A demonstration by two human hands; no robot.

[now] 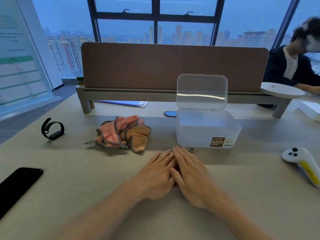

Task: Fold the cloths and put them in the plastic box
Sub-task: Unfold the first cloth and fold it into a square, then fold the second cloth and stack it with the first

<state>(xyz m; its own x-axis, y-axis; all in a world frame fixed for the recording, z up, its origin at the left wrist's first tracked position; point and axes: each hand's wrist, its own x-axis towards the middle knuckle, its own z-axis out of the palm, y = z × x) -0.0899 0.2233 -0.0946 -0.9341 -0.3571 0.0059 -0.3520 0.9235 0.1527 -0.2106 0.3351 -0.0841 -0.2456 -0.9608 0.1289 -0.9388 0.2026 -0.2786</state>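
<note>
Resting flat on the table (83, 172), fingers straight, left hand (154, 177) and right hand (192, 179) touch, pinching nothing. Cloths (121, 134) lie crumpled beside the open plastic box (207, 129); folding not begun, so next probably spread one.

Pale wood desk (69, 170), brown divider panel (173, 66) along its far edge, dark-framed window (155, 16) behind, hazy blue dusk over city towers (190, 36), grey floor (10, 125) at left.

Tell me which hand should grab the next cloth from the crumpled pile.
Left, probably. The crumpled pink and orange cloths with checked edging lie ahead and left of the left hand; the right hand sits nearer the open translucent plastic box.
</note>
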